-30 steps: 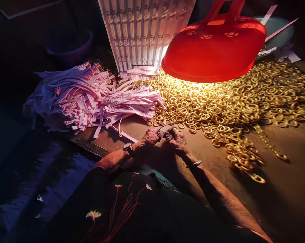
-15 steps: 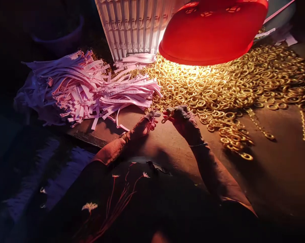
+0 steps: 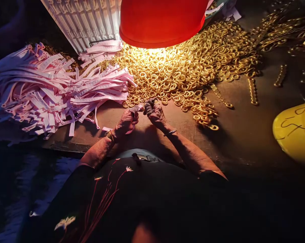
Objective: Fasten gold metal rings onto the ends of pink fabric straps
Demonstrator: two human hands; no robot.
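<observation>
Set out in a dark room, from left: pink strips (image 3: 48, 91) heaped on a brown surface (image 3: 238, 135), with a ribbed panel (image 3: 86, 20) behind; at centre, brightly lit under a red lamp (image 3: 162, 23), gold rings (image 3: 185, 71) spread thickly, with a short strand (image 3: 253, 91) lying off to the right; at far right, a yellow object (image 3: 294, 131) marked in dark handwriting.

Lost in shadow at lower left: pale patches (image 3: 51, 179) too dim to identify. Cut off at the top edge, panel and lamp; at the right edge, the yellow object.

Shown just in front of the rings, near the surface's front edge: the left hand (image 3: 127, 121), closed around a pink strip (image 3: 140, 107), with one end out at the fingertips; close beside, the right hand (image 3: 156, 114), dark wraps (image 3: 149, 108) around bent fingers, grip and contents impossible to make out.
</observation>
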